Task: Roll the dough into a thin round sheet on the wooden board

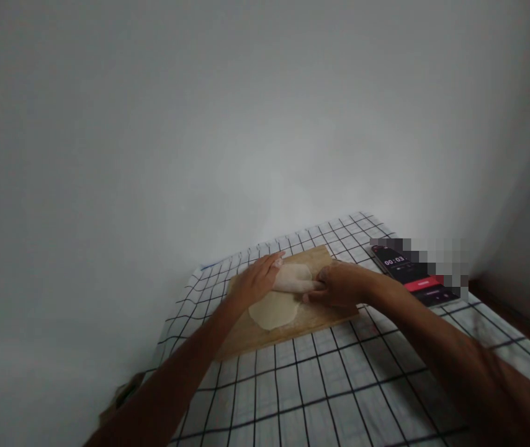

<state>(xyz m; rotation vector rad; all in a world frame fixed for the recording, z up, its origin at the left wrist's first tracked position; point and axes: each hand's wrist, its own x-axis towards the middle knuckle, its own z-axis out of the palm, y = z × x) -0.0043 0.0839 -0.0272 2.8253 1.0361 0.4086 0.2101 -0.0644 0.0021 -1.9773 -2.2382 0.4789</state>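
A pale, floury rolling pin (295, 284) lies across a flat round of dough (274, 311). Beneath the dough is a wooden board (251, 338). My left hand (259, 278) is over the pin's left end, with its fingers fairly straight and white flour on the fingertips. This hand hides that end of the pin. At the other end, my right hand (334, 283) is closed around the handle, and its thumb is near the dough's right edge. Some of the dough shows behind the pin, and more of it on the near side.
A white tablecloth with a dark grid (293, 391) covers the table. To the right of the board lies a phone (414, 273) with a lit timer screen, partly blurred out. A plain wall (265, 124) rises behind the table. Something brownish (120, 397) is low at the left.
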